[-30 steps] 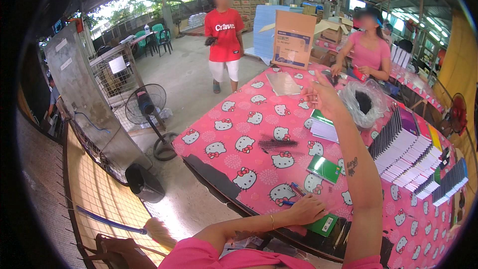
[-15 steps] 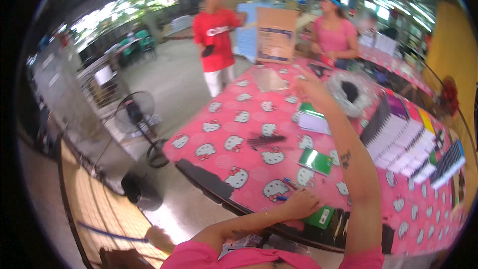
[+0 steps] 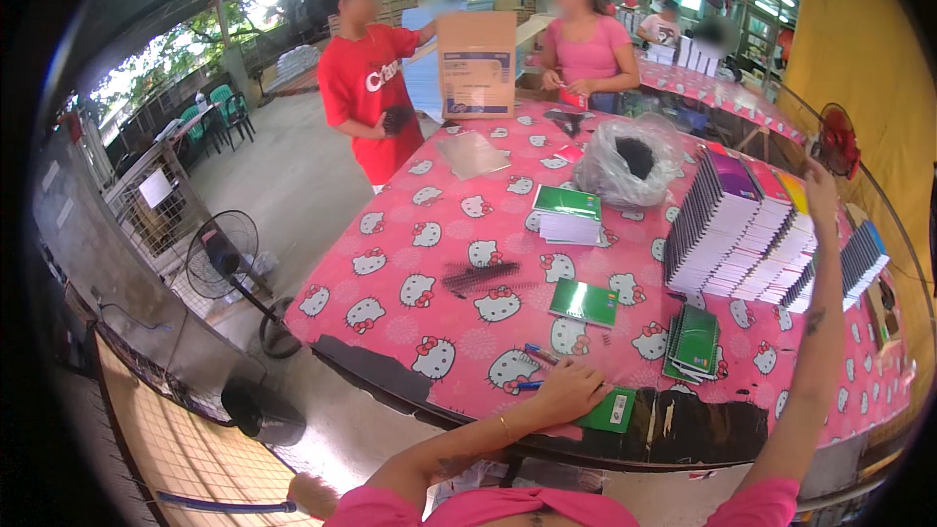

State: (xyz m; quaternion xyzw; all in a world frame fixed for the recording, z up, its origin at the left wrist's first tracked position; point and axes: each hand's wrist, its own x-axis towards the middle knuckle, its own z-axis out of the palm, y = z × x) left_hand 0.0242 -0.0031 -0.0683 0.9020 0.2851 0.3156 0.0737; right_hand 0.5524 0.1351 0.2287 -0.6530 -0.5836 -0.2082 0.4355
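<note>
The green notebook with a white label (image 3: 619, 411) lies at the near edge of the pink table (image 3: 390, 340), and the left hand (image 3: 574, 392) rests over its left part, fingers loosely bent; whether they grip anything beneath, I cannot tell. The right hand (image 3: 822, 197) is raised, far off to the right of and beyond that labelled notebook, near the tall notebook stack (image 3: 742, 229); its finger state and any contact cannot be told. As a judgement, many notebooks look already bound, since dark coils line that stack, while the loose black coils (image 3: 483, 276), beyond and left of the labelled notebook, suggest some binding is left; how much does not show. Counting outward from the labelled notebook: at least 2 pens (image 3: 540, 354) just left of it, 1 lone green notebook (image 3: 583, 303) beyond it, 1 small pile of green coil-bound notebooks (image 3: 693, 342) beyond and right, 1 green-topped pile (image 3: 569, 215) farther beyond, and 1 clear plastic bag (image 3: 597, 176) with dark contents past that. Farthest beyond it are 1 cardboard box (image 3: 476, 68), 1 co-worker in red (image 3: 363, 88) and 1 in pink (image 3: 590, 44). Single notebooks within the piles cannot be counted reliably.
</note>
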